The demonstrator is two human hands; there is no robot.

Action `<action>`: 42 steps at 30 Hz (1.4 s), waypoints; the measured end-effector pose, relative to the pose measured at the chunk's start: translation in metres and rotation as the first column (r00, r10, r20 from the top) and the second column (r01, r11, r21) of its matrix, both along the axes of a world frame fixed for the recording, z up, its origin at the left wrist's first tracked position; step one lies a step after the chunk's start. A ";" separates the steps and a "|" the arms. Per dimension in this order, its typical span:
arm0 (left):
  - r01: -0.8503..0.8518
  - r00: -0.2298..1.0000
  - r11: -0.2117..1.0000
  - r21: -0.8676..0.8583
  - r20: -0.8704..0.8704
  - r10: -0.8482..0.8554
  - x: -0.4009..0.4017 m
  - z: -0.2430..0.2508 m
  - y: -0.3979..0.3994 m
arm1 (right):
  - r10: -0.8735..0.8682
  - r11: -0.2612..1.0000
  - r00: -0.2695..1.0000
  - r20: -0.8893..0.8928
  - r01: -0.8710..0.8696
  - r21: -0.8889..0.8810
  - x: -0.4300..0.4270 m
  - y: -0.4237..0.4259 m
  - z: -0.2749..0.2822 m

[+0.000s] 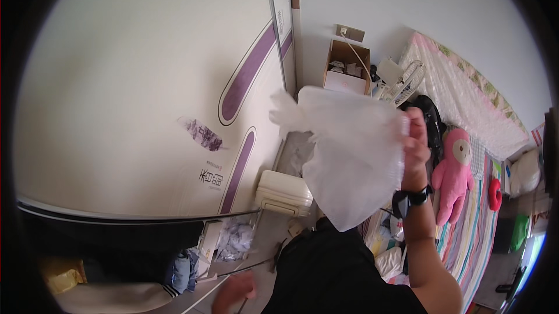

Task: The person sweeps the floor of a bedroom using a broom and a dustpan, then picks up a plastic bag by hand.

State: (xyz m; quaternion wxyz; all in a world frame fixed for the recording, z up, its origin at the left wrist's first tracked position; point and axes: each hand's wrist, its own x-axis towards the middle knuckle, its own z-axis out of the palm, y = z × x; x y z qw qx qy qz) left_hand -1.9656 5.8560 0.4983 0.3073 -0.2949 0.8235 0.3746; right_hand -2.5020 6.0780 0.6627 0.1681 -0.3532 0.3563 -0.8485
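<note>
A translucent white plastic bag (358, 152) hangs spread out in front of my body, with a bunched part at its left. My right hand (415, 143), above a dark wristwatch (410, 200), grips the bag's right edge. Low in the picture my left hand (238, 288) is blurred, away from the bag, near a thin dark rod or cord; whether it holds anything is unclear.
Wardrobe doors (131, 95) with purple panels fill the left, above an opening with clothes (183, 270). A cream suitcase (284, 191), cardboard box (347, 69) and fan (406, 82) stand beyond. At right, a pink plush toy (454, 178) lies on a striped bed (469, 235).
</note>
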 end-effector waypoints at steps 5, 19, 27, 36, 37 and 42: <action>-0.202 0.563 0.835 0.512 -0.637 0.527 -0.150 -0.001 -0.060 | 0.129 0.992 0.916 0.381 -0.125 -0.036 0.029 0.005 -0.021; -0.218 0.341 0.746 0.629 -0.668 0.662 -0.274 -0.009 -0.038 | -0.497 0.830 0.837 0.228 0.382 0.408 0.016 0.137 -0.126; -0.031 0.317 0.898 0.439 -0.847 0.426 -0.239 0.022 -0.037 | -0.476 0.591 0.879 0.032 0.293 0.751 0.040 0.126 -0.170; -0.107 0.339 0.376 0.920 -0.321 0.884 -0.212 -0.004 -0.055 | -0.081 0.392 0.997 -0.016 0.047 0.919 0.008 0.073 -0.132; -0.043 0.409 0.144 0.989 -0.114 0.905 -0.215 -0.020 -0.058 | 0.048 0.033 0.997 0.054 -0.056 0.998 0.002 0.072 -0.141; 0.148 0.734 0.799 0.583 -0.606 0.307 -0.163 -0.107 -0.051 | -0.090 0.253 0.996 0.024 0.000 0.968 0.016 0.085 -0.173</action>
